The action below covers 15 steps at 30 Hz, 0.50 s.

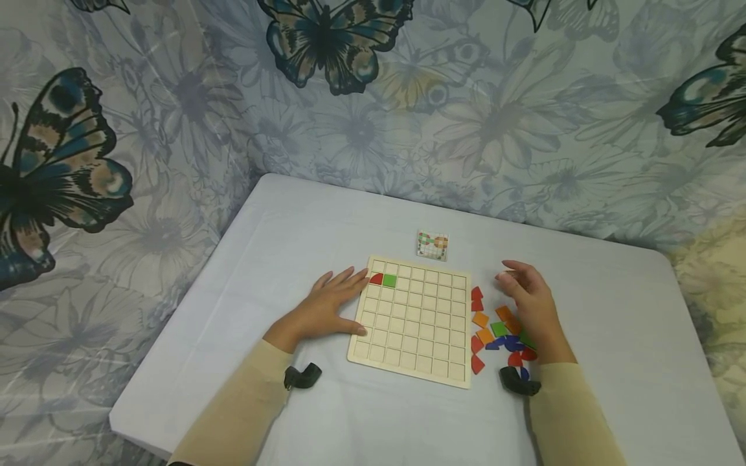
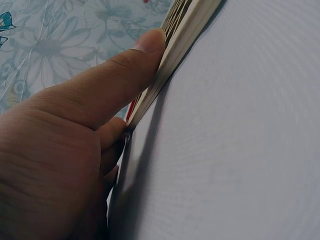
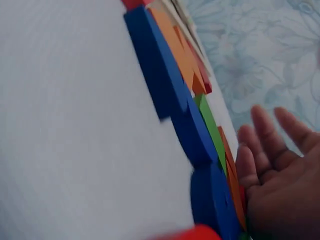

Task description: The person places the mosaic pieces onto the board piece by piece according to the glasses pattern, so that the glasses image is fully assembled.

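Observation:
A pale wooden grid board (image 1: pixel 416 320) lies on the table. In its second row sit a red quarter-round piece (image 1: pixel 377 279) and a green square (image 1: pixel 389 281). My left hand (image 1: pixel 326 307) is spread at the board's left side, fingertips and thumb at the edge; the left wrist view shows the thumb (image 2: pixel 135 60) against the rim. Right of the board, my right hand (image 1: pixel 533 301) hovers by the loose pieces with fingers loosely bent. Nothing shows in its fingers (image 3: pixel 267 137) in the right wrist view. Blue pieces (image 3: pixel 155 60) lie close by, alongside orange and green ones.
A small printed pattern card (image 1: pixel 432 245) lies beyond the board's far edge. Several loose red, orange, green and blue pieces (image 1: pixel 480 319) spread along the board's right side, some partly hidden by the right hand. White cloth covers the table (image 1: pixel 303 220); a butterfly-print curtain (image 1: pixel 361 129) hangs behind.

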### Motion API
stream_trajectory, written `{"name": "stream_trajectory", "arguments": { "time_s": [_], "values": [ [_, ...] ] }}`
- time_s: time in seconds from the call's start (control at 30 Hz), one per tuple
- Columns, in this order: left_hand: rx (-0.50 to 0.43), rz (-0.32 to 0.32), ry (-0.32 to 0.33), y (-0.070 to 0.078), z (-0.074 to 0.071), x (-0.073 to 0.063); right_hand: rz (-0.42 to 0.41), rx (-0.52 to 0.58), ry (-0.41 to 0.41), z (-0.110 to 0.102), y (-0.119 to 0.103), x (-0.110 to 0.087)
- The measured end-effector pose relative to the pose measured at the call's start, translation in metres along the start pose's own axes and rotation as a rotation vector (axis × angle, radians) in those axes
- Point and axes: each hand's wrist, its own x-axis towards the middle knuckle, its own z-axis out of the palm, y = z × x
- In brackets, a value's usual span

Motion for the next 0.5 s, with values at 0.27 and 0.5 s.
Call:
{"name": "stream_trajectory", "arguments": {
  "time_s": [0.27, 0.5],
  "values": [
    [0.018, -0.011, 0.000, 0.001, 0.000, 0.001, -0.008, -0.195, -0.090, 0.014, 0.007, 0.002],
    [0.014, -0.011, 0.003, 0.002, 0.002, 0.002, -0.096, -0.267, -0.125, 0.021, 0.012, 0.002]
  ]
}}
